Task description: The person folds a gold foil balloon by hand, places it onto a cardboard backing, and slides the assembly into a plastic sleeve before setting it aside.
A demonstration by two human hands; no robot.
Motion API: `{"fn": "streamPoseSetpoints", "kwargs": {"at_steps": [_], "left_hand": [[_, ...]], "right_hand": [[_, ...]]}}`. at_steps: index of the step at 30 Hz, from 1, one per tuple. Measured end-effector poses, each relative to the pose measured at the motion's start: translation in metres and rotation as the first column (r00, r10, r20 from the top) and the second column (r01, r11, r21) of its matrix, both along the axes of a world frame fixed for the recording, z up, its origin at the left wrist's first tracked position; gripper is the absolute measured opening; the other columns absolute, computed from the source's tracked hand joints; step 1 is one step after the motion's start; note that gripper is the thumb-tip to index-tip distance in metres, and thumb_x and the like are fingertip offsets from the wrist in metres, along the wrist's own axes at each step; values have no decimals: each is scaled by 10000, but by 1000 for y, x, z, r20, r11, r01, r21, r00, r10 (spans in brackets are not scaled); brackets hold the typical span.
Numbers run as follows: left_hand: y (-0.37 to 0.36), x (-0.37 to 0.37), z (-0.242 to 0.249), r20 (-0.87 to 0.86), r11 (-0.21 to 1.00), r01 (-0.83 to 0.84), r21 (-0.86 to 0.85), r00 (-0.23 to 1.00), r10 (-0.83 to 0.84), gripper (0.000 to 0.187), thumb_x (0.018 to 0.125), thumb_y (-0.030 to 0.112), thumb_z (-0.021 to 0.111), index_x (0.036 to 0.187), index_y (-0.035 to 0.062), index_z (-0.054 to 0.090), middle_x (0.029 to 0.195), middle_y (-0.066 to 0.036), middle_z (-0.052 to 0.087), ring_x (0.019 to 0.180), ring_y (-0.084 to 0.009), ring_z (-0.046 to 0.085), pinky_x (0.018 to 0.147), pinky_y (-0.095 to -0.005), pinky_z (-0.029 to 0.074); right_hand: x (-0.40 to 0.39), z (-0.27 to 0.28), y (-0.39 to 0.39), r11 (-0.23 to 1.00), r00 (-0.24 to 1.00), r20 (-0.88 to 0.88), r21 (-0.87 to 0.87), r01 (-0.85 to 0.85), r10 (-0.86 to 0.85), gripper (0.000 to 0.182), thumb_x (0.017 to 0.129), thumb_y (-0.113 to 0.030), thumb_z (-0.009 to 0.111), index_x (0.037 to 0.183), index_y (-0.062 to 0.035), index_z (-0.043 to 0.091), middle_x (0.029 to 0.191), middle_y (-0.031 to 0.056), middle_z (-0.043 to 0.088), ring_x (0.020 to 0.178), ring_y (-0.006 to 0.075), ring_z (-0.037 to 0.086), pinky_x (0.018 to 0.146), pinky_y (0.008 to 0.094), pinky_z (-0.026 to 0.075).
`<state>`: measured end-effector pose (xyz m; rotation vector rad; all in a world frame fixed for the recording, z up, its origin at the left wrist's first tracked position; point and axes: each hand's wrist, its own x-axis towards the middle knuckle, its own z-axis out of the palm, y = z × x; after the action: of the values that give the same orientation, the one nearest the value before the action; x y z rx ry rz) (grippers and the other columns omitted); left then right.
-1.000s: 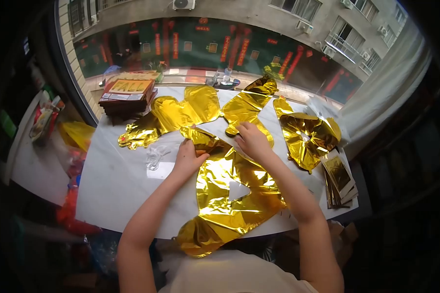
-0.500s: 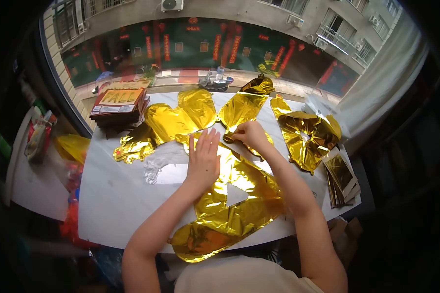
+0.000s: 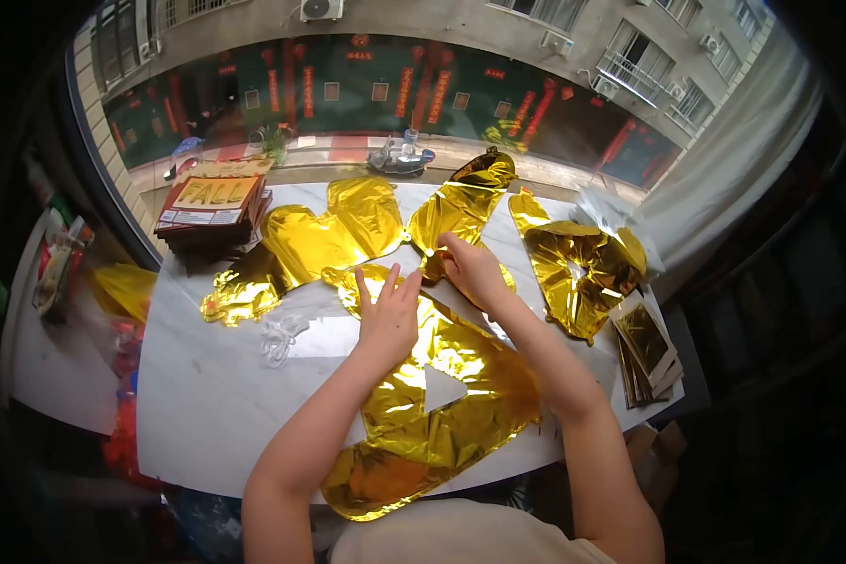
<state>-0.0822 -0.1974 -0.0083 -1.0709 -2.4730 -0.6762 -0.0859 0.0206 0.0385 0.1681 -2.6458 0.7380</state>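
Observation:
A gold foil balloon sheet [image 3: 479, 362] with a triangular hole lies flat on the white marbled table [image 3: 216, 395], its lower end over the front edge. My left hand [image 3: 388, 315] rests on its upper left part, fingers spread. My right hand [image 3: 470, 270] is closed at the lower end of another gold foil piece [image 3: 449, 214]; its fingertips press there, and what they hold is hard to make out. A further gold foil piece [image 3: 310, 242] lies to the upper left, touching that one.
A stack of packets marked FALL [image 3: 211, 202] stands at the back left. Clear string [image 3: 280, 338] lies left of my left hand. On the right are a crumpled gold foil balloon [image 3: 583, 273] and a pile of gold cards [image 3: 647, 348]. Behind the table is a window.
The view has shifted slightly, moving the table a little left in the picture. My left hand's fingers have spread wider, and my right hand has turned, its fingers pointing more upward.

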Motion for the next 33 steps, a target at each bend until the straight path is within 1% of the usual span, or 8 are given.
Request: {"fn": "streamPoseSetpoints", "kwargs": {"at_steps": [2, 4, 9, 17, 19, 24, 27, 33], "left_hand": [[-1, 0, 1, 10, 1000, -1, 18, 1000, 1, 535, 1002, 117, 516, 1521, -3, 469, 1382, -119, 664, 1503, -296, 437, 1215, -774, -9], [0, -1, 3, 69, 1000, -14, -1, 998, 14, 613, 1032, 121, 524, 1601, 3, 331, 1381, -89, 660, 1526, -279, 395, 1197, -779, -63], [1, 0, 7, 112, 999, -14, -30, 994, 17, 658, 1027, 141, 545, 1618, 6, 288, 1379, -96, 659, 1530, -279, 386, 1174, -802, -79], [1, 3, 12, 149, 995, -19, -94, 988, 33, 684, 1018, 161, 567, 1625, 24, 284, 1492, -87, 585, 1553, -280, 350, 1155, -817, -109], [2, 2, 6, 10, 1000, 4, 13, 1000, -4, 635, 1026, 194, 568, 1607, 48, 358, 1576, -72, 512, 1568, -283, 325, 1147, -821, -127], [1, 0, 0, 15, 997, 43, -63, 999, -42, 554, 1042, 271, 558, 1561, 96, 478, 1627, -56, 461, 1579, -290, 304, 1138, -827, -139], [1, 1, 2, 35, 997, 35, -69, 999, -32, 536, 1048, 301, 547, 1550, 118, 506, 1628, -50, 463, 1581, -290, 299, 1133, -832, -140], [2, 5, 4, 2, 997, 33, -68, 999, -33, 519, 1053, 315, 534, 1538, 129, 526, 1625, -45, 468, 1583, -282, 297, 1137, -830, -137]], "right_hand": [[3, -3, -6, 921, 990, -107, 387, -47, 96, 322, 850, -89, 715, 1141, -153, 594, 903, 104, 643, 765, 348, 716, 614, 443, 555], [7, 1, -9, 919, 987, -89, 383, -89, 133, 295, 831, -90, 719, 1103, -165, 635, 956, 98, 605, 768, 328, 717, 626, 428, 572], [4, -3, -6, 886, 976, -74, 438, -153, 205, 100, 866, -169, 703, 920, -86, 720, 936, 103, 631, 774, 307, 712, 670, 411, 594], [3, 3, -13, 849, 995, 36, 521, -94, 88, 173, 849, -199, 711, 761, -51, 699, 909, 89, 656, 797, 307, 710, 696, 419, 591], [3, 3, -12, 900, 997, 25, 428, -81, 78, 134, 843, -191, 724, 803, -64, 730, 896, 79, 667, 807, 307, 712, 700, 420, 584], [-6, 4, 3, 983, 1000, 11, 181, -19, 18, 121, 824, -217, 800, 896, -120, 805, 876, 70, 721, 799, 298, 722, 683, 423, 563], [-14, 11, 15, 975, 938, 344, -194, 111, -38, 245, 825, -291, 882, 873, -60, 818, 792, 111, 755, 663, 213, 692, 641, 363, 527], [-25, 6, 45, 927, 912, 409, -348, 142, 14, 293, 962, -305, 780, 908, -17, 789, 730, 53, 708, 651, 114, 625, 634, 295, 488]]}}
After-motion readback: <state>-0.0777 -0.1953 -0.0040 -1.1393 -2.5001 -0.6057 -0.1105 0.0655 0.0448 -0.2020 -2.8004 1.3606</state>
